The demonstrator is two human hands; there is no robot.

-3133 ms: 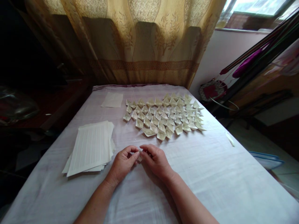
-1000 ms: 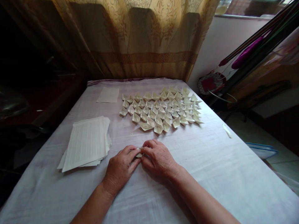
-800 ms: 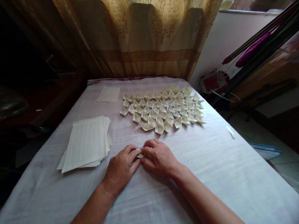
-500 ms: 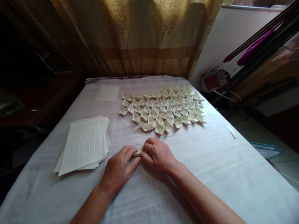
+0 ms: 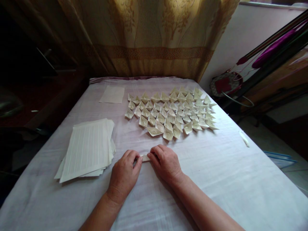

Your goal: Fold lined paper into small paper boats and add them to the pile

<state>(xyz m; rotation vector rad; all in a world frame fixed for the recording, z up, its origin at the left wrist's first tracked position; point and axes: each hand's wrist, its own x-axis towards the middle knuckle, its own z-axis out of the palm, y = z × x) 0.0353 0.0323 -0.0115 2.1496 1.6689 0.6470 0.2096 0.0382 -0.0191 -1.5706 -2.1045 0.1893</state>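
Observation:
My left hand (image 5: 124,175) and my right hand (image 5: 166,163) rest side by side on the white tablecloth (image 5: 216,179), fingers curled. Between their fingertips they pinch a small folded piece of pale paper (image 5: 145,158), pressed down against the cloth. Only a short strip of that paper shows between the two hands. Just beyond my hands lies a wide cluster of several small folded paper boats (image 5: 170,112), set in rows.
A stack of lined paper sheets (image 5: 88,149) lies to the left of my hands. One single sheet (image 5: 112,94) sits at the far left. A small paper scrap (image 5: 244,139) lies near the right edge. A patterned curtain (image 5: 149,35) hangs behind the table.
My hands have drawn slightly apart along the folded paper and lowered it flat onto the cloth. The view has tilted a little; the boats and the stack stay put.

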